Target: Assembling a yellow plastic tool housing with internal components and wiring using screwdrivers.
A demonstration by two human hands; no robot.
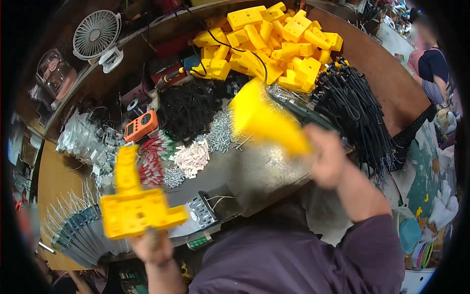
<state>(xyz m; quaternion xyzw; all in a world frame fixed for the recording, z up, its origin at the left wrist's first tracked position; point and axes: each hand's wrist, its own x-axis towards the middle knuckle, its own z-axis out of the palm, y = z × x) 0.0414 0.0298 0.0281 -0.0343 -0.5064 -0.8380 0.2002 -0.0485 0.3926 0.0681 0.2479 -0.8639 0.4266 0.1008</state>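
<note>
My left hand [152, 250] grips a yellow plastic housing [134, 214] from below, its open, ribbed inner side facing up. This housing is over the bench's near left edge, beside a perforated metal bracket [199, 211]. Held at its narrow end by my right hand [327, 156], a second yellow plastic housing [264, 117] is smeared by motion. It passes above the bench, near a heap of silver screws [221, 133]. Next to the screws lie small white sleeve-like pieces [191, 158] and red-wired parts [151, 169].
Yellow housings [247, 18] are piled at the back. Bundled black cables [350, 105] lie at the right, near a dark power screwdriver [306, 113]. An orange meter [141, 126] and grey-wired flat parts [83, 235] are at left. Another person [433, 68] stands far right.
</note>
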